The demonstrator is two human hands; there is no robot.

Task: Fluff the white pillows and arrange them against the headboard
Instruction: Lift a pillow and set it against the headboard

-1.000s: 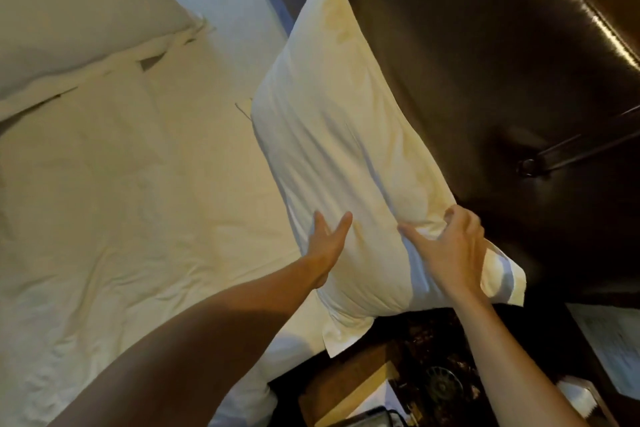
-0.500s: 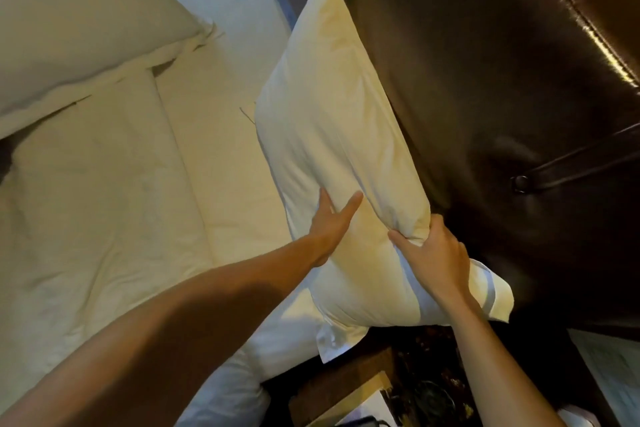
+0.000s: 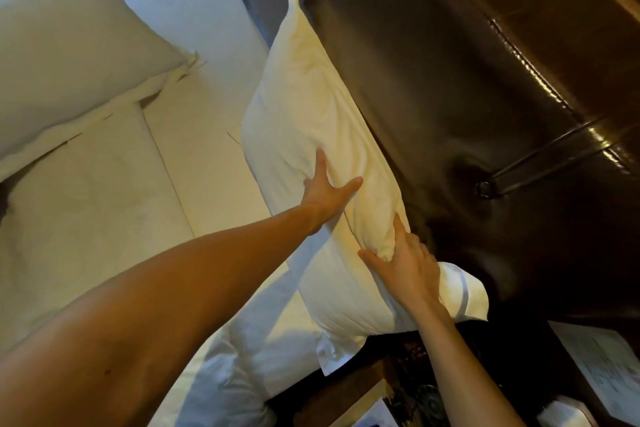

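A white pillow [image 3: 304, 100] stands on its long edge, leaning against the dark brown padded headboard [image 3: 450, 87]. My left hand [image 3: 325, 192] lies flat on its front face with fingers spread. My right hand [image 3: 403, 262] pinches a bulge of the pillow's near end between thumb and fingers. A second white pillow [image 3: 69, 48] lies flat on the bed at the upper left, away from the headboard.
The bed [image 3: 114, 218] is covered in a wrinkled white sheet. A dark nightstand [image 3: 398, 392] with small items sits below the pillow's near end. A metal fitting [image 3: 485, 188] and strap cross the headboard on the right.
The pillow has been pushed closer against the headboard. My right hand slid down its near end and closed on a fold. My left hand stays spread on the front face.
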